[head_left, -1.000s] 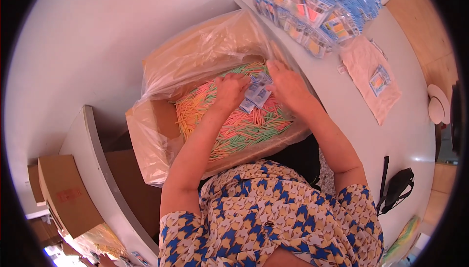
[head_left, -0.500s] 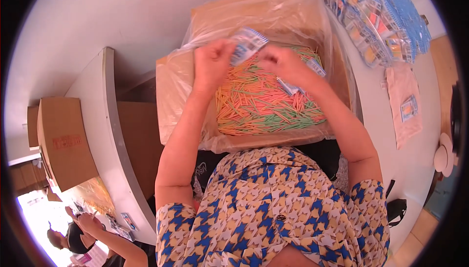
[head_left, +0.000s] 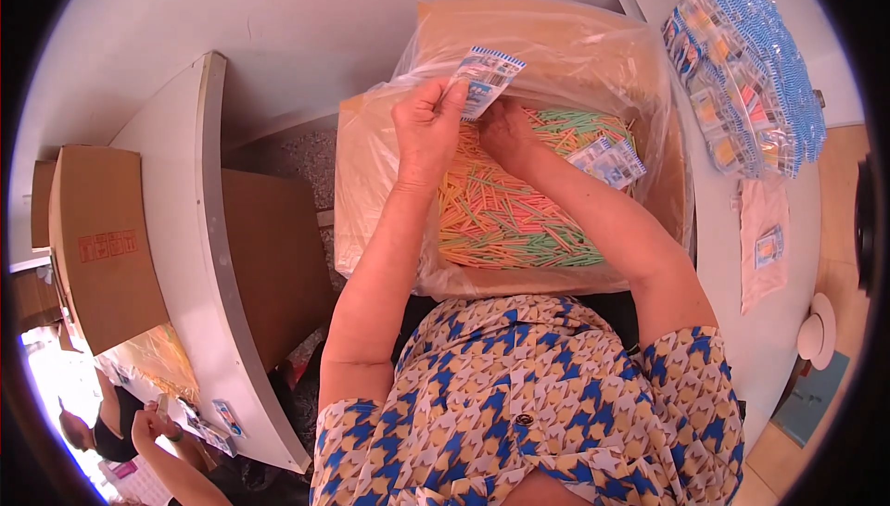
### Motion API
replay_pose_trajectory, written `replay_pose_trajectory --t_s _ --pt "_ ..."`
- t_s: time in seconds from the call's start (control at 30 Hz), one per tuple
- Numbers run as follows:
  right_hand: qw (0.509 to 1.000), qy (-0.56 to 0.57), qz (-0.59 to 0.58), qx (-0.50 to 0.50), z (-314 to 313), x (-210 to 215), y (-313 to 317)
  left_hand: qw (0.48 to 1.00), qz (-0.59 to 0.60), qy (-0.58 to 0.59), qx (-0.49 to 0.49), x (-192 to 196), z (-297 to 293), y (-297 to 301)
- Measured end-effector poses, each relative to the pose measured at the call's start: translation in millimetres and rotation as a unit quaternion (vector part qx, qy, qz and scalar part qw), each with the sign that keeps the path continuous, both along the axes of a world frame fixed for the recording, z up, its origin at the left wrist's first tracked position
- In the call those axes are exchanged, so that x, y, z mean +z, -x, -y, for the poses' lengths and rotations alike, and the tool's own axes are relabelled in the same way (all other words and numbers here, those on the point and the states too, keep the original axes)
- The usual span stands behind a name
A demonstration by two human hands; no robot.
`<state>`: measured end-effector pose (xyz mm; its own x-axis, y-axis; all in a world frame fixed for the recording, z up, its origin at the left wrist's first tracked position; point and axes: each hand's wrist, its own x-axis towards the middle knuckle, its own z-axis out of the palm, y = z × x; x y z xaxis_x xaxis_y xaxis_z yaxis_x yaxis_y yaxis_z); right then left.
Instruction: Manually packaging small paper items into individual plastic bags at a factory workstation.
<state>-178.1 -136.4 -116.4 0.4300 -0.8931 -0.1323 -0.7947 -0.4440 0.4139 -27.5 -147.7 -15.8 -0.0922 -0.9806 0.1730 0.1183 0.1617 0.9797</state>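
Small printed packet (head_left: 486, 80) pinched in left hand (head_left: 425, 126), right hand (head_left: 505, 131) just below, grip unclear.

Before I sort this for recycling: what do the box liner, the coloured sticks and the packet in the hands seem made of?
Liner: thin clear plastic film, glossy and wrinkled. Coloured sticks: probably plastic or paper, smooth and pastel; too small to tell. Packet pinched by the left hand, right hand below: likely printed card in clear film.
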Motion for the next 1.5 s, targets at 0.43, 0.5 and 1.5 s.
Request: replay_pose_trajectory --t_s 0.43,0.5,1.5 --pt "0.942 0.103 0.303 0.099 -16 57 15 1.000 -0.012 -0.010 -0.018 7 0 1" --pt "0.940 0.088 0.320 0.082 -23 69 16 1.000 -0.009 -0.008 -0.023 7 0 0" --pt "0.248 -0.272 0.852 -0.372 -75 116 50 0.993 -0.056 -0.054 -0.093 5 -4 6"
